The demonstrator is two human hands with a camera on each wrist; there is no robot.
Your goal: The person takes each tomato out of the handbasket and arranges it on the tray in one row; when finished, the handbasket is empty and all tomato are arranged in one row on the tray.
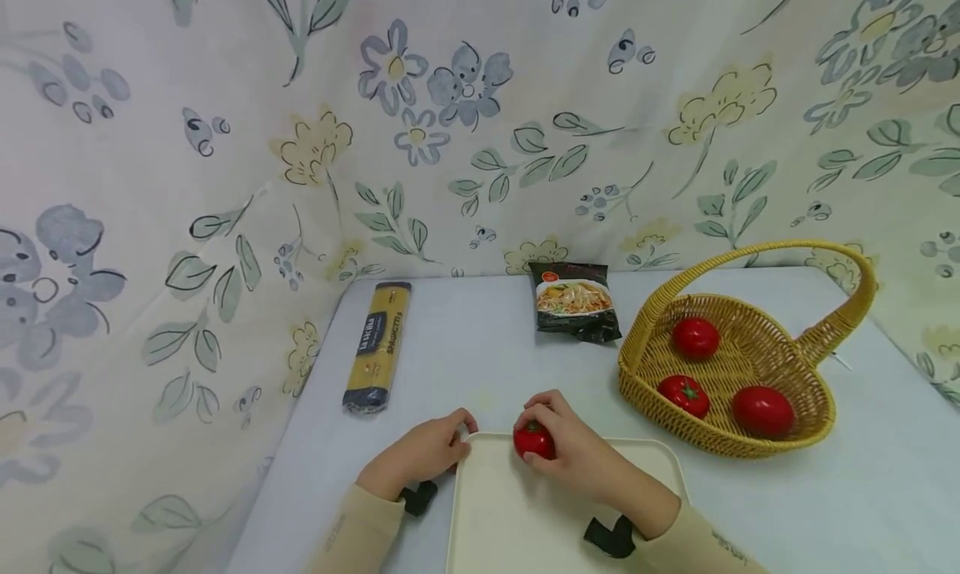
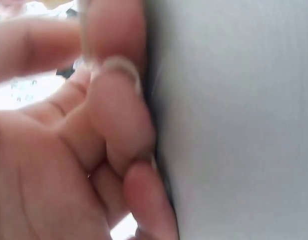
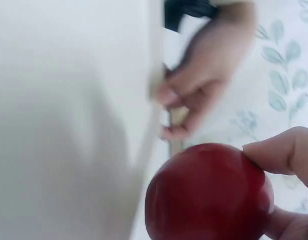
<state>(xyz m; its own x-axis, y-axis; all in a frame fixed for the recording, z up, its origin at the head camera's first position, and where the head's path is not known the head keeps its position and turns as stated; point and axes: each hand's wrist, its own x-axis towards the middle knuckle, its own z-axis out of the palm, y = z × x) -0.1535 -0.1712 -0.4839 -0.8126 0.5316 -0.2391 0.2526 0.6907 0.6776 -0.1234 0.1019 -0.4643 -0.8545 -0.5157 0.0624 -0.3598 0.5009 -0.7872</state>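
A red tomato (image 1: pixel 533 442) is in my right hand (image 1: pixel 566 445), whose thumb and fingers hold it over the far edge of a cream tray (image 1: pixel 517 532). In the right wrist view the tomato (image 3: pixel 208 192) shows a smooth, shiny skin, with fingertips against its side. My left hand (image 1: pixel 423 453) grips the tray's far left corner. Its thumb lies at the rim in the right wrist view, where the left hand (image 3: pixel 208 75) looks blurred. The left wrist view shows the curled fingers (image 2: pixel 121 110) close up beside a pale surface.
A yellow wicker basket (image 1: pixel 637 395) with a tall handle stands at the right, with three red tomatoes (image 1: pixel 696 338) inside. A dark noodle packet (image 1: pixel 575 301) lies at the back. Left of it is a spaghetti pack (image 1: pixel 378 346). Floral cloth (image 1: pixel 480 141) hangs behind the white table (image 1: pixel 465 349).
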